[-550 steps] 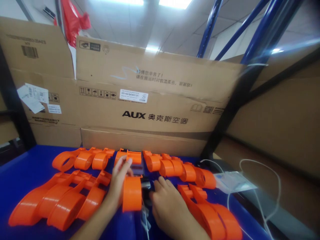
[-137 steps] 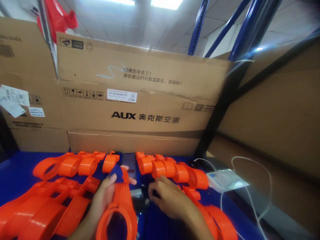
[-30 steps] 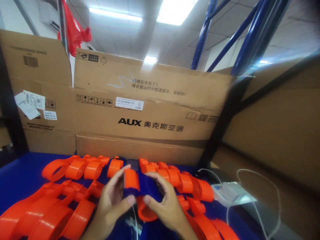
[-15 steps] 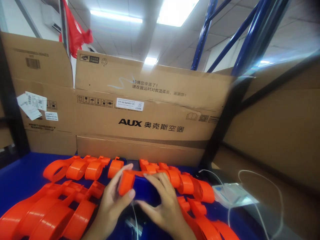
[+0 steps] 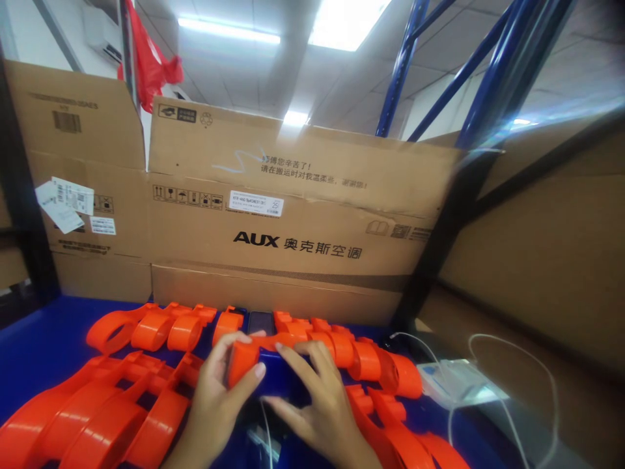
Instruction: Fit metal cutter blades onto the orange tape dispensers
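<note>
Head view: the counter [image 5: 36, 329] is blue, bounded at the rear by a cardboard panel [image 5: 303, 283] and at the right rear by a dark post [image 5: 430, 260]. Orange rings flank the work area: on the left, a far row [image 5: 151, 332] and a near row [image 5: 105, 417]; on the right, a far row [image 5: 368, 361] and a near group [image 5: 403, 443]. The open room is the lane between these groups, with further blue surface showing at the far left. A dark, phone-like device [image 5: 262, 322] lies at the lane's rear; a white cable [image 5: 268, 430] runs down below the hands. A clear packet [image 5: 461, 384] sits by the right-hand edge.

The held piece is in the middle of the lane, raised in front of the device. Finish noted: bright orange along the top and at the left end, with a smooth, dark blue section below. Its underside is hidden.

State of hands: the left hand [image 5: 217, 384] is clamped on the orange end, thumb in front. The right hand [image 5: 319, 391] is curved about the blue section, index fingertip at the upper edge — whether its thumb makes contact, cannot tell.
</note>
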